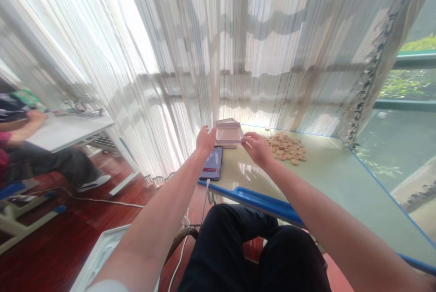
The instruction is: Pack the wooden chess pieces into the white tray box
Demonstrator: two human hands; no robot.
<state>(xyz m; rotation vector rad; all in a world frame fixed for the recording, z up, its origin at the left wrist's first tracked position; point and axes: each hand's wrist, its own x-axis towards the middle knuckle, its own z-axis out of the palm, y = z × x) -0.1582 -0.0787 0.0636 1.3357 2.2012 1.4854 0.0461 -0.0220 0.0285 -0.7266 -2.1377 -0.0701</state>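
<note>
Box (229,135) — left hand (205,140), right hand (256,148) gripping; wooden pieces (287,148) outside

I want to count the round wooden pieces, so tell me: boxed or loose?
Loose: the wooden pieces lie heaped on the table, beside the right hand; no container wall shows around them.

The discs (286,146) are tan, the blue-edged desk (329,174) pale green.

Bright daylight through curtain (218,51); edges stretched.
</note>
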